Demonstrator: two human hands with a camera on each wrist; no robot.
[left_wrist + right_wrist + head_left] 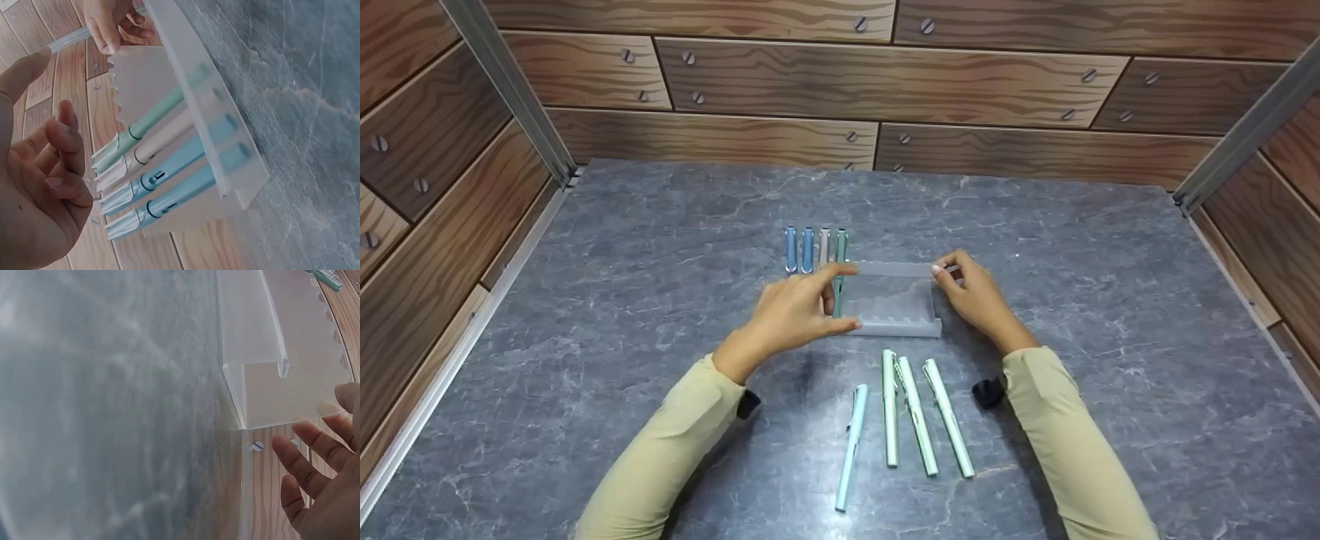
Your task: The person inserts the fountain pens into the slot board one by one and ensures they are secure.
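A clear plastic pen holder [889, 300] stands on the table with a notched edge and a folded front lip. In its left part lie two blue pens [180, 191], a pale pinkish pen [169, 132] and a green pen [157, 115], side by side. My right hand [975, 296] pinches the holder's far right corner between thumb and fingers; its other fingers [306, 478] spread loosely. Over the green pen, my left hand [795, 304] spans the holder, thumb and index finger stretched apart. The left hand's remaining fingers [67, 152] curl loosely around nothing.
Nearer the body, three mint green pens [916, 416] and a light blue pen [852, 450] lie loose on the grey marbled table [622, 300]. Wood-patterned walls [810, 82] with metal corner posts [514, 90] enclose the table at the back and sides.
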